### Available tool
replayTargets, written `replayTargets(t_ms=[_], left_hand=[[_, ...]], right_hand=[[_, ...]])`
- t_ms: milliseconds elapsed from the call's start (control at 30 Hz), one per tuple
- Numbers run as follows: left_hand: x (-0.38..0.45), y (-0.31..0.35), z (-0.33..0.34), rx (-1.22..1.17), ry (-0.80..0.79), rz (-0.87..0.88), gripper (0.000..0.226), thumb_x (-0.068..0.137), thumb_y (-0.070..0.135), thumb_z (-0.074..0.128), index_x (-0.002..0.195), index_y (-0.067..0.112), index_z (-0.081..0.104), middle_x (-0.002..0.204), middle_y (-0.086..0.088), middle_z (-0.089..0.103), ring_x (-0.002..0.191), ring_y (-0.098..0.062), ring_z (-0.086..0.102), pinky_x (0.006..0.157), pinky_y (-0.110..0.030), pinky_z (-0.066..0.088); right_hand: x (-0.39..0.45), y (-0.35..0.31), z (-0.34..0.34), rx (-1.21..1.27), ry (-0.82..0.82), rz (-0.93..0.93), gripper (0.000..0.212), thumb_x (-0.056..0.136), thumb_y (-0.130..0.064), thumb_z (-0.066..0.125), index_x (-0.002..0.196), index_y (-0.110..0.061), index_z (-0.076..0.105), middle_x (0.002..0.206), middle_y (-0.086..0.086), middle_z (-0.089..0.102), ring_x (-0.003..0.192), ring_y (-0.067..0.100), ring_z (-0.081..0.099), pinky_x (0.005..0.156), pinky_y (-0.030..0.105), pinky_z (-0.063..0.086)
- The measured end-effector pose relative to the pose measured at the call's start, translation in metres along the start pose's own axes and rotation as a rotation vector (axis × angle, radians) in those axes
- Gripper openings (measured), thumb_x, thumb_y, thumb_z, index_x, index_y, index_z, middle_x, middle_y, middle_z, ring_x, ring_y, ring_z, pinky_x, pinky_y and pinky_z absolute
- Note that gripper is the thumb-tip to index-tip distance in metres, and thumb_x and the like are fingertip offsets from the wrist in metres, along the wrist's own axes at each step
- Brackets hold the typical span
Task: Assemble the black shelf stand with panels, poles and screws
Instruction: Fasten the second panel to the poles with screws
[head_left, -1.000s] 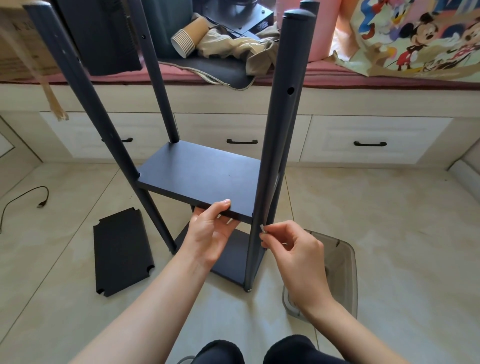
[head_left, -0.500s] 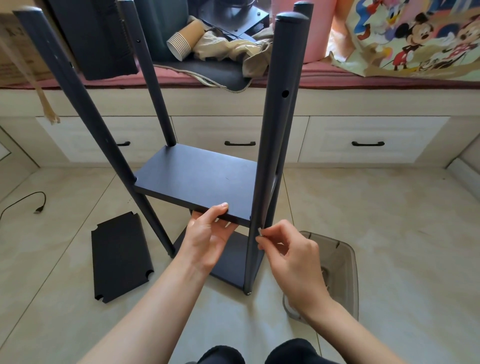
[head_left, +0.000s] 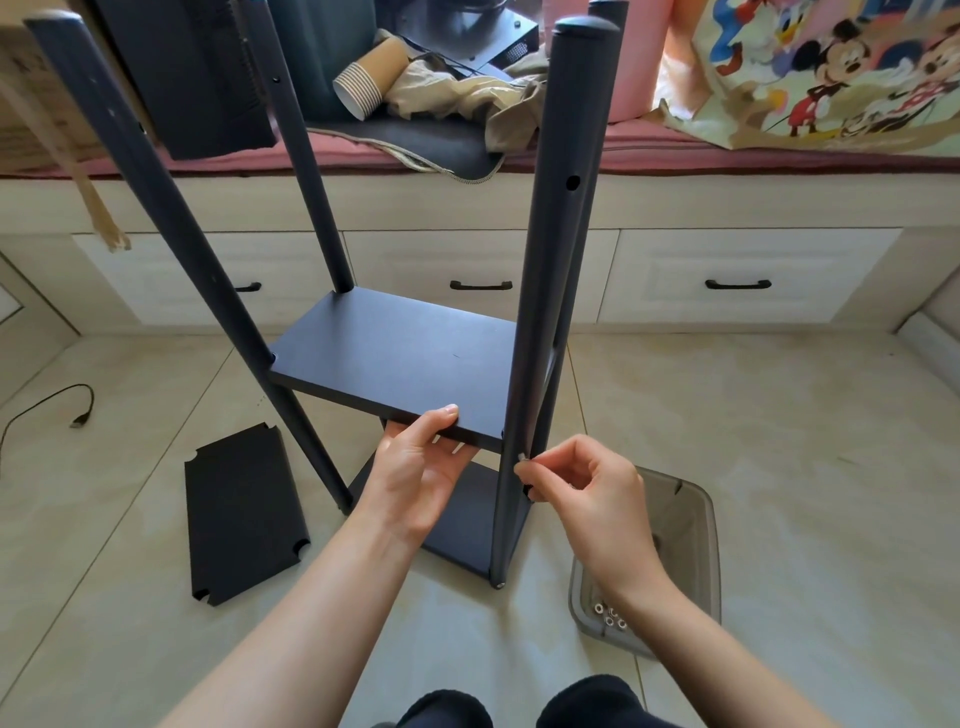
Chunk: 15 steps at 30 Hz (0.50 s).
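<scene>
While the black shelf stand (head_left: 395, 358) stands upright on the tiled floor (head_left: 779, 467), the left hand (head_left: 415, 467) grasps the near edge of its raised panel (head_left: 395, 364), thumb on top and fingers curled underneath. The right hand (head_left: 587, 488) pinches a small silvery screw (head_left: 521, 457) between thumb and forefinger, holding it against the side of the near right pole (head_left: 550, 291), just below that panel's corner. Four poles rise from the stand; the near left pole (head_left: 156, 208) leans outward toward the top in this wide view. A lower panel (head_left: 467, 525) sits close to the floor between the poles. A loose black panel (head_left: 241, 514) with notched corners lies flat on the floor, to the left of the stand and apart from it. A translucent grey tray (head_left: 696, 551) sits on the floor just right of the stand, partly behind the right wrist, with a few small metal fittings (head_left: 610, 616) in its near end. Behind, a stack of paper cups (head_left: 363, 83) lies on a cushioned bench with drawers (head_left: 727, 275).
</scene>
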<state>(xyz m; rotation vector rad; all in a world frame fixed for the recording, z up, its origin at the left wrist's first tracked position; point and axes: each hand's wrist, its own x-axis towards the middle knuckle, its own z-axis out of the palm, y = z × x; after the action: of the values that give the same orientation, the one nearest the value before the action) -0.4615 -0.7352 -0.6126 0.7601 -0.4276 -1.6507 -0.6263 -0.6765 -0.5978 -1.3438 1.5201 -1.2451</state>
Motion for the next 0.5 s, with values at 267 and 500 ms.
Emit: replayTargets(t_ms=[267,500], left_hand=[[0.001,0.000,-0.001,-0.028,-0.024,0.000,0.056,0.083,0.003,0.065,0.137,0.001,0.049,0.125,-0.020,0.055,0.104,-0.029,0.068,0.078,-0.036,0.059],[0.002,0.000,-0.002,-0.027,-0.027,-0.016,0.056,0.083,0.002,0.065,0.136,-0.002,0.050,0.118,-0.021,0.059,0.102,-0.029,0.069,0.077,-0.035,0.060]], right_hand=[[0.005,0.001,-0.004,0.102,-0.075,0.032,0.006,0.083,-0.006,0.075,0.076,-0.007,0.074,0.071,0.005,0.073,0.067,0.018,0.071,0.072,0.032,0.059],[0.002,0.015,0.000,-0.584,0.016,-0.639,0.007,0.090,-0.012,0.065,0.086,-0.006,0.067,0.076,0.003,0.066,0.070,0.019,0.064,0.061,0.037,0.055]])
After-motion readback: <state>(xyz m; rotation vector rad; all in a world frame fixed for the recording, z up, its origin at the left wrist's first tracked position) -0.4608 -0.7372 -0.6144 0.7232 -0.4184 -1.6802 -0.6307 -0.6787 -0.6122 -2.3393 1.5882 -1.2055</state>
